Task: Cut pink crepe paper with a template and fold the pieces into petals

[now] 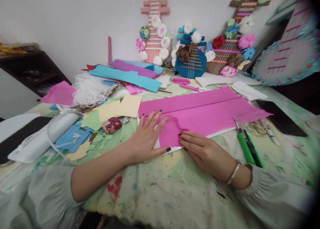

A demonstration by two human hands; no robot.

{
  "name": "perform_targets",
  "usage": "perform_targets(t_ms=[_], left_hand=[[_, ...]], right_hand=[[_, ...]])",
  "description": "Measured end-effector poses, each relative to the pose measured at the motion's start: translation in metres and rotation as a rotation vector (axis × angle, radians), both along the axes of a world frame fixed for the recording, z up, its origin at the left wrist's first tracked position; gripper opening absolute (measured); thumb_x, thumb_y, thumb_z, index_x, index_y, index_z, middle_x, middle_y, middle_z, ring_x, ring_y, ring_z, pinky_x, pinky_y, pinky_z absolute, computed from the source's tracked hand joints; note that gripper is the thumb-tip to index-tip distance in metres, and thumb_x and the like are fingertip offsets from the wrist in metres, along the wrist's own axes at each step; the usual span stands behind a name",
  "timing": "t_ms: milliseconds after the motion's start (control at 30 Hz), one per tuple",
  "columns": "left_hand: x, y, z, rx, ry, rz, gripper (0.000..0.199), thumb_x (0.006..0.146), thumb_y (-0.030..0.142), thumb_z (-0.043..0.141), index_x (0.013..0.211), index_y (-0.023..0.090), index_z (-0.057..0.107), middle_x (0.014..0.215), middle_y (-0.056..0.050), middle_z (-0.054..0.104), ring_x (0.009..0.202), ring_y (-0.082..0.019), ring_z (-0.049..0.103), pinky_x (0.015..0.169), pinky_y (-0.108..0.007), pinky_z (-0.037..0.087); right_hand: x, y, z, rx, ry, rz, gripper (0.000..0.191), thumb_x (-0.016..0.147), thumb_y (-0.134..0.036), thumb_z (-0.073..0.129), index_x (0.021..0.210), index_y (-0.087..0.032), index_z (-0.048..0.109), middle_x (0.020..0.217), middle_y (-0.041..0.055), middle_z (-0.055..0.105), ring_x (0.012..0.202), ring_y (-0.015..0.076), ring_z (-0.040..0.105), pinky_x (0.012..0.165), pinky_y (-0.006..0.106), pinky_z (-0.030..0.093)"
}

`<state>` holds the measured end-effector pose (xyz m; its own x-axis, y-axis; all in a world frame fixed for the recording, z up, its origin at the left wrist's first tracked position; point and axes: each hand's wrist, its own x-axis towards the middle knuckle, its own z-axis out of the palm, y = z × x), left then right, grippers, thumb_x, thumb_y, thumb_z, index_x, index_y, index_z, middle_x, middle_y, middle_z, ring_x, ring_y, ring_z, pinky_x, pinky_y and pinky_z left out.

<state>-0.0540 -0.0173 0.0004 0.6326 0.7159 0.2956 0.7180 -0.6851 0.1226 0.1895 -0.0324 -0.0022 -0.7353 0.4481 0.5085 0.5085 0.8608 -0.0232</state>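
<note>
A small sheet of pink crepe paper (170,134) lies in front of me on a longer pink crepe sheet (212,108), with a white sheet's edges showing beneath. My left hand (147,139) rests flat at the small sheet's left side, fingers spread. At its right edge, my right hand (205,150) has its fingers together, gripping the paper; the thumb is mostly hidden. Beyond the long sheet's lower right edge lie two green-handled utility knives (246,145), one with its blade out.
A black phone (282,117) lies at the right. Left of my hands are paper scraps (110,110), a patterned dark red object (111,125) and a tangle of white string (88,90). Paper-flowered lute models, including a pink one (153,38) and a blue one (191,63), lean on the wall.
</note>
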Motion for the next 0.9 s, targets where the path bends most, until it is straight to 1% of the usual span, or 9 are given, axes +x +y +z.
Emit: perform_targets(t_ms=[67, 200, 333, 433, 500, 567, 667, 767, 900], left_hand=[[0.001, -0.002, -0.005, -0.012, 0.039, 0.025, 0.085, 0.084, 0.053, 0.052, 0.148, 0.012, 0.015, 0.153, -0.023, 0.013, 0.142, -0.041, 0.005, 0.107, -0.066, 0.012], [0.011, -0.019, -0.009, -0.045, 0.052, 0.097, 0.079, 0.086, 0.049, 0.05, 0.149, 0.015, 0.015, 0.154, -0.022, 0.012, 0.141, -0.041, 0.003, 0.107, -0.066, 0.012], [0.019, -0.036, -0.006, -0.094, 0.036, 0.173, 0.075, 0.087, 0.044, 0.049, 0.148, 0.018, 0.015, 0.154, -0.02, 0.009, 0.142, -0.041, 0.004, 0.106, -0.068, 0.014], [0.021, -0.04, -0.001, -0.098, 0.014, 0.178, 0.076, 0.087, 0.046, 0.05, 0.148, 0.017, 0.016, 0.153, -0.022, 0.01, 0.14, -0.044, 0.006, 0.102, -0.072, 0.017], [0.02, -0.04, 0.002, -0.072, -0.001, 0.112, 0.077, 0.085, 0.048, 0.053, 0.146, 0.014, 0.022, 0.152, -0.023, 0.015, 0.14, -0.045, 0.007, 0.101, -0.072, 0.018], [0.018, -0.039, 0.005, -0.028, -0.022, -0.012, 0.07, 0.084, 0.048, 0.056, 0.14, 0.013, 0.035, 0.149, -0.022, 0.025, 0.139, -0.044, 0.012, 0.103, -0.071, 0.018], [0.016, -0.037, 0.01, 0.039, -0.128, -0.159, 0.041, 0.085, 0.033, 0.056, 0.12, 0.012, 0.055, 0.131, -0.018, 0.05, 0.131, -0.037, 0.033, 0.106, -0.061, 0.025], [0.015, -0.034, 0.012, 0.081, -0.248, -0.208, 0.02, 0.084, 0.016, 0.054, 0.102, 0.012, 0.062, 0.103, -0.011, 0.065, 0.11, -0.028, 0.052, 0.098, -0.05, 0.038], [0.015, -0.03, 0.01, 0.15, -0.313, -0.218, 0.014, 0.085, 0.01, 0.053, 0.091, 0.013, 0.065, 0.084, -0.007, 0.067, 0.089, -0.022, 0.058, 0.084, -0.042, 0.044]], right_hand=[[0.001, 0.0, 0.0, 0.02, 0.006, 0.012, 0.028, 0.087, -0.005, 0.048, 0.106, -0.008, 0.068, 0.109, 0.014, 0.07, 0.111, 0.0258, 0.061, 0.094, 0.041, 0.055], [0.002, -0.003, 0.004, -0.001, 0.012, 0.05, 0.023, 0.086, -0.007, 0.052, 0.102, -0.01, 0.068, 0.104, 0.0122, 0.072, 0.105, 0.0254, 0.063, 0.089, 0.044, 0.054], [0.005, -0.005, 0.012, -0.037, 0.025, 0.068, 0.019, 0.086, -0.011, 0.054, 0.097, -0.014, 0.068, 0.096, 0.0093, 0.073, 0.096, 0.0222, 0.064, 0.088, 0.044, 0.05], [0.008, -0.005, 0.016, -0.058, 0.03, 0.106, 0.016, 0.084, -0.01, 0.056, 0.094, -0.015, 0.068, 0.09, 0.0073, 0.072, 0.089, 0.0207, 0.064, 0.088, 0.045, 0.047], [0.009, -0.004, 0.017, -0.107, 0.052, 0.121, 0.016, 0.083, -0.009, 0.057, 0.095, -0.015, 0.067, 0.089, 0.0067, 0.072, 0.087, 0.0201, 0.063, 0.088, 0.044, 0.047], [0.007, -0.004, 0.016, -0.163, 0.103, 0.116, 0.016, 0.083, -0.009, 0.058, 0.095, -0.015, 0.066, 0.089, 0.0071, 0.071, 0.087, 0.0197, 0.062, 0.087, 0.042, 0.048], [0.002, -0.004, 0.015, -0.22, 0.212, 0.075, 0.016, 0.082, -0.007, 0.057, 0.094, -0.014, 0.065, 0.086, 0.0072, 0.07, 0.085, 0.0187, 0.062, 0.082, 0.037, 0.051], [-0.002, -0.007, 0.014, -0.28, 0.288, 0.008, 0.016, 0.082, -0.007, 0.056, 0.093, -0.014, 0.064, 0.084, 0.0073, 0.069, 0.083, 0.0182, 0.062, 0.076, 0.033, 0.053], [-0.003, -0.009, 0.013, -0.318, 0.309, -0.043, 0.019, 0.08, -0.008, 0.057, 0.098, -0.013, 0.063, 0.091, 0.0096, 0.068, 0.087, 0.019, 0.061, 0.076, 0.033, 0.054]])
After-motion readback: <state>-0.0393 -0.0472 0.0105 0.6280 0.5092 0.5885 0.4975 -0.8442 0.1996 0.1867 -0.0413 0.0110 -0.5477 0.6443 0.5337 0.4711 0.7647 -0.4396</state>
